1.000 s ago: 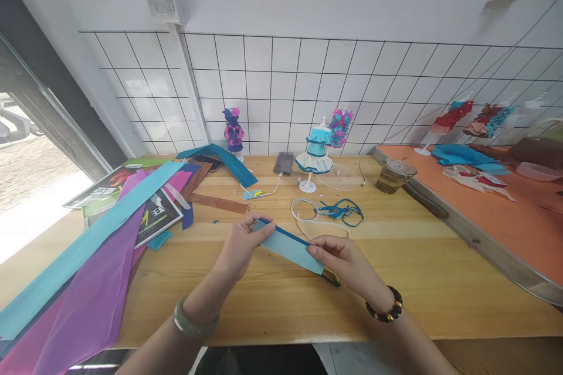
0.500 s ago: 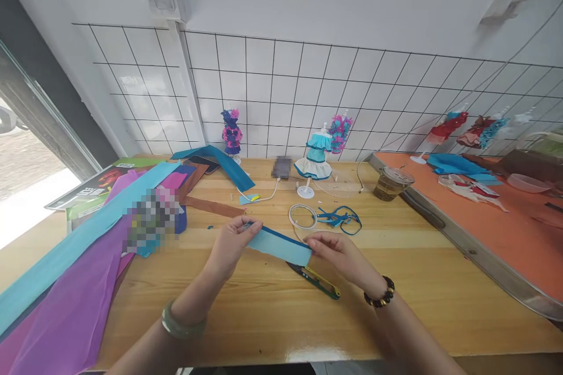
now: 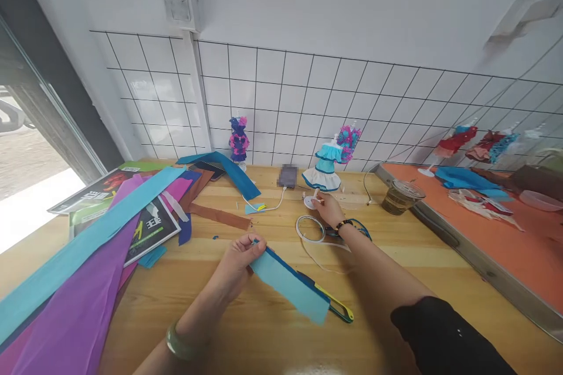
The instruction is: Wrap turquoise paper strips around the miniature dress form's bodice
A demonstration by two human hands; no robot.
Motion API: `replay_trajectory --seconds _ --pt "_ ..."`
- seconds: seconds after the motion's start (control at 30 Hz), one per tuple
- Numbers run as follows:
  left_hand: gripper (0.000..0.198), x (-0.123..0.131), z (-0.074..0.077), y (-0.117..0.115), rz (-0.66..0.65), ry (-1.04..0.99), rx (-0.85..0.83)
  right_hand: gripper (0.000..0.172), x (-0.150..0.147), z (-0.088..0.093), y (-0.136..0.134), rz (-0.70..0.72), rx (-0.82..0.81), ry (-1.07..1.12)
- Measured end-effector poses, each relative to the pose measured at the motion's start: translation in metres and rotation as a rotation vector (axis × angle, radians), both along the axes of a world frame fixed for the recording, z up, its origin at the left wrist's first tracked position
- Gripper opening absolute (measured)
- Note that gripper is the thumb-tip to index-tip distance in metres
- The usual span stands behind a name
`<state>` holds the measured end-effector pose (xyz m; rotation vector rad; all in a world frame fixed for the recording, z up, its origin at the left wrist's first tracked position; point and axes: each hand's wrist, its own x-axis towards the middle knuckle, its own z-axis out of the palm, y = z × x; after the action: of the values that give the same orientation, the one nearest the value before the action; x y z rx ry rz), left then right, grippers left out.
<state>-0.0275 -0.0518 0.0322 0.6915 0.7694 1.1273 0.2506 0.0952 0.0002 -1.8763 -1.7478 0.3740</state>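
Observation:
My left hand (image 3: 246,255) pinches one end of a light blue paper strip (image 3: 290,290) with a dark blue edge. The strip slopes down to the right, partly over thread snips (image 3: 334,302) with yellow and green handles. My right hand (image 3: 326,208) is stretched forward with its fingers closed at the post of a small white stand (image 3: 309,202). That stand carries a miniature dress (image 3: 326,167) in light blue and white ruffles with dark blue trim. Near my right wrist lie a roll of white tape (image 3: 310,228) and tangled dark blue strips (image 3: 363,229), partly hidden by the arm.
Purple paper (image 3: 92,281), a long light blue strip (image 3: 109,220) and magazines (image 3: 153,228) cover the left side. A brown strip (image 3: 220,215) lies behind my left hand. At right stand a cup of dark drink (image 3: 401,196) and an orange-topped surface (image 3: 475,222).
My right hand has let go of the strip's right end and moved forward to the dress stand. The strip now hangs lower from my left hand, and the view has shifted slightly.

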Motion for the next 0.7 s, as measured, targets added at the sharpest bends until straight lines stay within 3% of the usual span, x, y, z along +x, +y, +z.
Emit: replay_trajectory --seconds 0.2,0.37,0.53,0.7 --pt "0.037 0.0 -0.001 -0.009 -0.183 -0.04 -0.041 0.032 -0.006 -0.001 0.014 -0.066 -0.039 -0.136" --pt "0.04 0.0 -0.002 -0.012 -0.285 -0.012 -0.028 0.032 -0.008 0.012 0.011 -0.052 -0.023 -0.211" --pt "0.035 0.001 -0.002 -0.012 -0.309 -0.027 -0.007 0.028 -0.029 0.023 -0.009 0.071 0.065 -0.224" --pt "0.035 0.001 0.0 -0.016 -0.355 0.035 0.022 0.027 -0.069 0.015 -0.044 0.264 0.184 -0.187"
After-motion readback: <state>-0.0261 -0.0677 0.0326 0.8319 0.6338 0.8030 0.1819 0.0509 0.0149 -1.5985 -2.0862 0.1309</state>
